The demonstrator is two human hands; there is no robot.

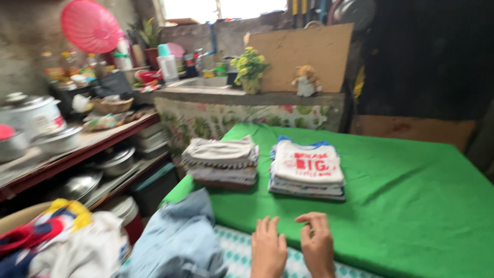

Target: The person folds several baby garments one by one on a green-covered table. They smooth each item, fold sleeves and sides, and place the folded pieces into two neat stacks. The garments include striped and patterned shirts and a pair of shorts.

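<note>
A: Hands?

B: My left hand (268, 250) lies flat, fingers straight and close together, holding nothing, at the near edge of the green cloth-covered table (411, 206). My right hand (317, 244) is just beside it, fingers curled in loosely, empty too.

A: What's nearest?

B: A crumpled pale blue denim garment (177, 242) to the left, near my left hand, not touching. Farther off, two folded stacks: grey-white folded clothes pile (222, 160) left, white folded shirts pile with red print (307, 169) right, side by side, apart.

A: Left edge?

B: Heap of mixed colourful unfolded laundry (62, 242), near left corner.
</note>
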